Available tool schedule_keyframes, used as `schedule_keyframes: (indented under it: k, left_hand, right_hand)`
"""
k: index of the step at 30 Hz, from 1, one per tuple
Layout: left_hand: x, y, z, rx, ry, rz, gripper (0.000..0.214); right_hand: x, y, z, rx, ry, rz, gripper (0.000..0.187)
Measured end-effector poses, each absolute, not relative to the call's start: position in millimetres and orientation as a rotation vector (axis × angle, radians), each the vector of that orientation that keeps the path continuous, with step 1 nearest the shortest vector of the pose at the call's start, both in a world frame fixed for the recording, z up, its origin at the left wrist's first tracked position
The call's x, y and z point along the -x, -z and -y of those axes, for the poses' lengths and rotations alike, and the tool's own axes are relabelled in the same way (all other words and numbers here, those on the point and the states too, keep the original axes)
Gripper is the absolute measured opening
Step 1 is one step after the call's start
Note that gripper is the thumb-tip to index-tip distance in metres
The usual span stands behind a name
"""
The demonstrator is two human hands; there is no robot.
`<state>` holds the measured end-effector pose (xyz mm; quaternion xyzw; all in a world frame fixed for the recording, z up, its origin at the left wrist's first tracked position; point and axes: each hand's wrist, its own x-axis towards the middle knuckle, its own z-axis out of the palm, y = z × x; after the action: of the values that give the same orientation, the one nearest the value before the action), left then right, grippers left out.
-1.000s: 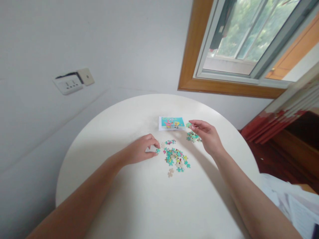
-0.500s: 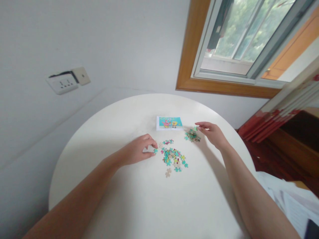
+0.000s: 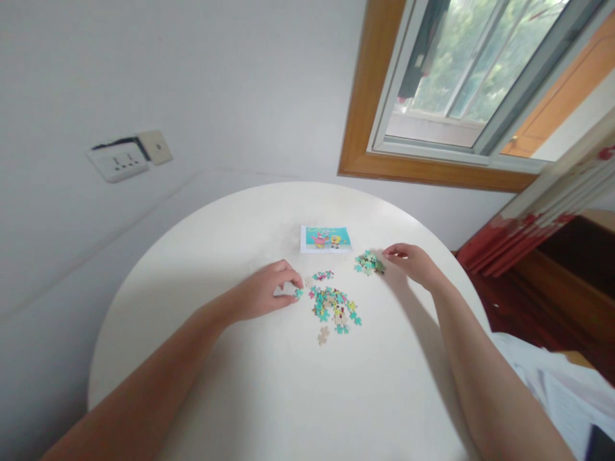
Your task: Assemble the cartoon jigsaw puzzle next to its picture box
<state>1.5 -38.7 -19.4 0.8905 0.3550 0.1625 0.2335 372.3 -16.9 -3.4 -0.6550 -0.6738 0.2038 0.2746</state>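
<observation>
A heap of small teal, yellow and pink puzzle pieces (image 3: 335,307) lies mid-table on the round white table (image 3: 269,397). My left hand (image 3: 266,292) rests just left of the heap, fingers curled, pinching a teal piece (image 3: 298,293) against the tabletop. A smaller cluster of pieces (image 3: 369,263) sits further right. My right hand (image 3: 413,263) lies beside that cluster, fingertips pressed together at its right edge; whether it holds a piece is hidden. A cartoon reference picture (image 3: 325,238) lies flat beyond the pieces. One pale, face-down piece (image 3: 323,335) sits apart at the near side.
The table stands against a white wall with a socket plate (image 3: 125,157). A wood-framed window (image 3: 432,96) is at the upper right. Red-and-white cloth (image 3: 538,218) and dark wooden furniture stand to the right. White fabric (image 3: 562,384) lies by my right arm.
My right hand has come down from near the picture, where it held a teal piece, to the small cluster on the right. My left hand has stayed put on its piece.
</observation>
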Motion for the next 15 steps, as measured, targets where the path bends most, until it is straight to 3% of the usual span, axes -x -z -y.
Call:
schedule_keyframes:
  k: [4,10,15]
  left_hand:
    - [-1,21,39,-2.430,-0.448,-0.980,0.023]
    - [-3,20,40,-2.420,-0.468,-1.008,0.020]
    - [-3,20,41,-2.433,-0.490,-0.982,0.018]
  right_hand:
    - [-359,-11,24,1.613,-0.359,1.897,0.023]
    - [-309,-18,52,1.315,-0.821,2.374,0.022]
    - [-279,-10,64,1.212,-0.719,2.523,0.033]
